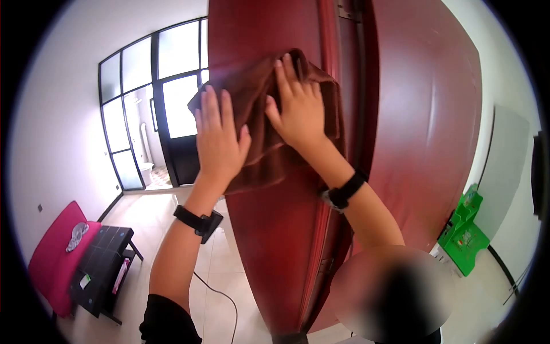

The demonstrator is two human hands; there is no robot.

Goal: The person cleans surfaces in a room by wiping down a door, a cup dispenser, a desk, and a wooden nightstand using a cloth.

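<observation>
On the green plastic stand (467, 246) at the far right, a small printed mark and pale lettering are seen, too small to be read; likewise, the print on the one small white-and-green card (85, 281) on the low black rectangular table (103, 252) cannot be made out. Two bare hands are counted, and under both of them one dark-brown soft cloth (255, 117) is spread, held up against the glossy dark-red door panel (263, 28) and draped in loose folds below the fingers. By the left hand (220, 146) the cloth's left part is pressed, with the fingers straight and the thumb held apart; by the right hand (301, 114), set higher, the upper middle is pressed, its fingers likewise extended and its thumb spread away. The cloth is clamped in neither hand. One black band is worn on each wrist, two in all: the left band (195, 221) is fitted with a dark square piece, the right band (346, 192) with a silvery part. Beside the door panel, a second broad dark-red panel (424, 114) is seen to the right. At the lower left, one bright-pink sofa (54, 252) is placed next to the table, and one thin dark cable (232, 304) is laid across the pale tiled floor (220, 281).
</observation>
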